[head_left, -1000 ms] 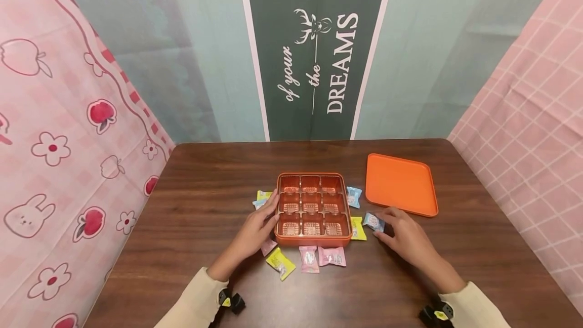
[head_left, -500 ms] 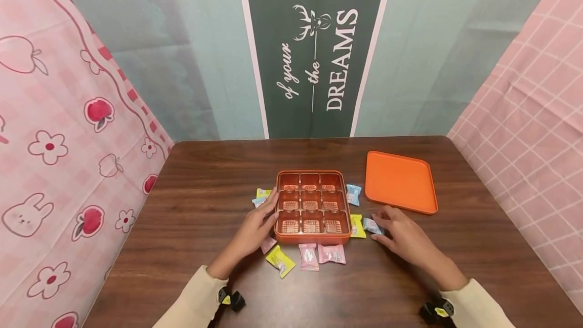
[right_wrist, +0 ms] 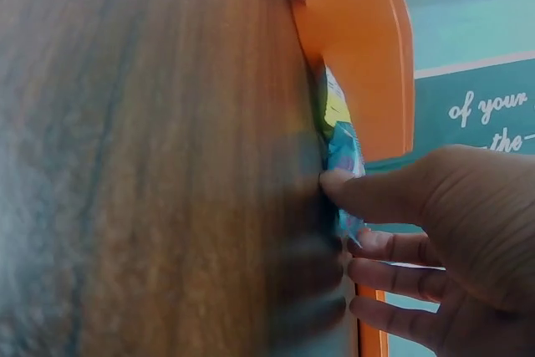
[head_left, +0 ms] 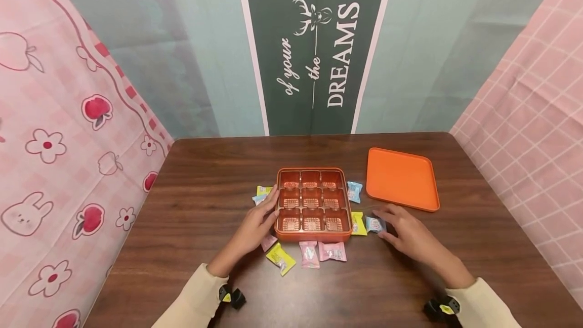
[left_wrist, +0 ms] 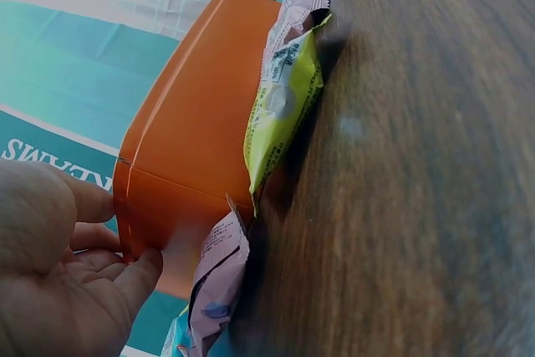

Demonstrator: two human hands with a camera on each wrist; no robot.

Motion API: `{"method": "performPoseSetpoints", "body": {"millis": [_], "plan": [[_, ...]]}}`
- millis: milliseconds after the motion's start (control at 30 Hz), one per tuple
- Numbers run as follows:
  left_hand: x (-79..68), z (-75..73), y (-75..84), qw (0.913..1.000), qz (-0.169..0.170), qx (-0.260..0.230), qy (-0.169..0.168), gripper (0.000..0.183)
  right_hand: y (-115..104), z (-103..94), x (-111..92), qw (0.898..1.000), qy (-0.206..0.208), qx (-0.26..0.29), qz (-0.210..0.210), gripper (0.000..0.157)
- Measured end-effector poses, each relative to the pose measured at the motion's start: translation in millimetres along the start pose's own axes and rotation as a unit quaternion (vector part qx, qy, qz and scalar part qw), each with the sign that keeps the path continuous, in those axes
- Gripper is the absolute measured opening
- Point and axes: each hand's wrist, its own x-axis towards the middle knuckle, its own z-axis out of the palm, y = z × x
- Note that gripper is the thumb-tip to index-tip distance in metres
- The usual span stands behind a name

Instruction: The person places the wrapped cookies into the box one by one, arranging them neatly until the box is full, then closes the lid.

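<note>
An orange tray (head_left: 313,237) with nine empty compartments sits mid-table. My left hand (head_left: 272,206) rests with straight fingers against its left wall; the left wrist view shows those fingers (left_wrist: 138,269) touching the tray's wall (left_wrist: 192,131). My right hand (head_left: 381,224) pinches a small blue candy packet (head_left: 373,223) lying just right of the tray. In the right wrist view the thumb presses on the blue packet (right_wrist: 344,156) and the other fingers curl below it. A yellow packet (head_left: 358,223) lies between that packet and the tray.
An orange lid (head_left: 403,178) lies flat at the right rear. Loose packets ring the tray: blue (head_left: 354,191) on its right, two pink (head_left: 309,254) and one yellow (head_left: 280,258) in front, others by my left hand. Curtains hang on both sides of the brown table (head_left: 205,176).
My right hand has slid a little left and its thumb and fingers have come round the blue packet. The left hand has stayed against the tray.
</note>
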Motion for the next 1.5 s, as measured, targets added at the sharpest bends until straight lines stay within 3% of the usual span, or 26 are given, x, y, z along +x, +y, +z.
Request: {"method": "performPoseSetpoints", "body": {"millis": [333,567,967,1333,1500], "plan": [[-0.8,-1.2,0.8,1.0000,-0.005,-0.006,-0.002,0.053,-1.0,-2.4,-0.8,1.000,0.023,0.016,0.003,0.040],[2.0,-2.4,1.6,1.0000,0.004,-0.003,0.002,0.053,-2.1,-5.1,3.0,1.000,0.023,0.010,0.014,0.044],[2.4,-3.4,1.7,1.0000,-0.007,-0.005,-0.001,0.053,-4.2,-4.4,3.4,0.999,0.027,-0.015,-0.015,0.039],[2.7,-1.7,1.4,1.0000,0.006,0.001,0.003,0.053,-6.3,-5.6,4.5,0.999,0.047,0.001,0.002,0.041],[2.1,-1.0,1.6,1.0000,0.008,0.002,0.002,0.053,-8.7,-13.6,11.3,0.997,0.075,0.004,-0.017,0.043]]}}
